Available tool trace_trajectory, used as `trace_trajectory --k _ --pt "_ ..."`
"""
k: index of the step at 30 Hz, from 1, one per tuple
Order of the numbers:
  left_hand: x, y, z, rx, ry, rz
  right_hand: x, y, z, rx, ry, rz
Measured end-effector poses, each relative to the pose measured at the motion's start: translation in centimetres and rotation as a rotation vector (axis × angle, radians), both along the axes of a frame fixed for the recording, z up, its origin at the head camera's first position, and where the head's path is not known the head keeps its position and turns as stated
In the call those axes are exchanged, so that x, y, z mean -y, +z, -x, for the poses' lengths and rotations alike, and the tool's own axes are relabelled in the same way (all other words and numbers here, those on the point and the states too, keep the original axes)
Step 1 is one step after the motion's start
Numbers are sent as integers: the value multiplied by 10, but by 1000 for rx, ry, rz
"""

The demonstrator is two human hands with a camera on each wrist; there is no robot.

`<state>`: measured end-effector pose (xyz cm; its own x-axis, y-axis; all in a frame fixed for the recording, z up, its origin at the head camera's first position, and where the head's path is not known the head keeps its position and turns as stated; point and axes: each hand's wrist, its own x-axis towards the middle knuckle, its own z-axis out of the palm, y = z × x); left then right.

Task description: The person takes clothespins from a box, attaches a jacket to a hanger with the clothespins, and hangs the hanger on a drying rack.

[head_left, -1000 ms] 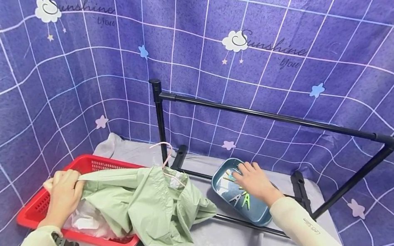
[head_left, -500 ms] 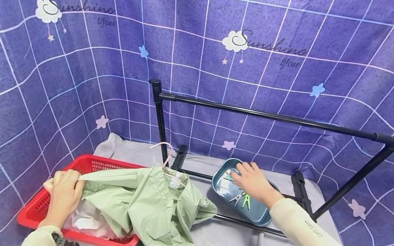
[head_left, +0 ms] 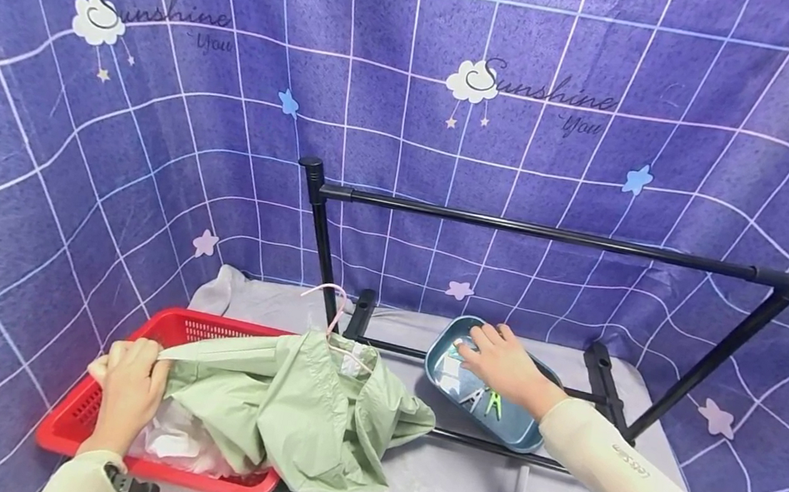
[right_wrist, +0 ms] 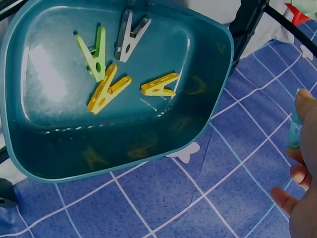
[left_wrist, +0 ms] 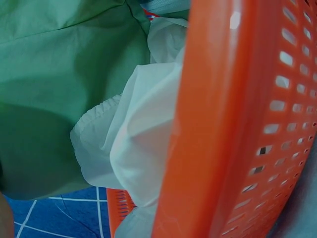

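Note:
My left hand grips the sleeve end of a light green jacket, which lies partly across a red basket. A pink hanger sits inside the jacket, its hook standing up at the collar. My right hand is above a blue-green basin. In the right wrist view it pinches a light blue clothespin between thumb and fingers. Inside the basin lie a green clothespin, a grey clothespin and two yellow clothespins.
A black clothes rack stands behind, with its top bar running left to right. The basin sits on its lower bars. White cloth lies in the basket under the jacket. A purple patterned curtain encloses the back and sides.
My right hand has shifted slightly left over the basin, and its spread fingers have closed to pinch the light blue clothespin. The left hand and the jacket stay where they were.

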<state>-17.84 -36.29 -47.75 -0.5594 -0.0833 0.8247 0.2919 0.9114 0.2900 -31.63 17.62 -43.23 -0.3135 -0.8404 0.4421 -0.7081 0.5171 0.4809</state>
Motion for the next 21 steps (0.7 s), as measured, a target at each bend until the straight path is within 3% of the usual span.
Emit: trace_trajectory --k 4,14,21 --pt "0 0 1 -12 -2 12 2 1 -2 -22 11 7" --pt "1 1 1 -13 6 12 17 9 -14 51 4 6" --pt "-1 2 1 -43 -10 25 23 10 -18 47 27 10"
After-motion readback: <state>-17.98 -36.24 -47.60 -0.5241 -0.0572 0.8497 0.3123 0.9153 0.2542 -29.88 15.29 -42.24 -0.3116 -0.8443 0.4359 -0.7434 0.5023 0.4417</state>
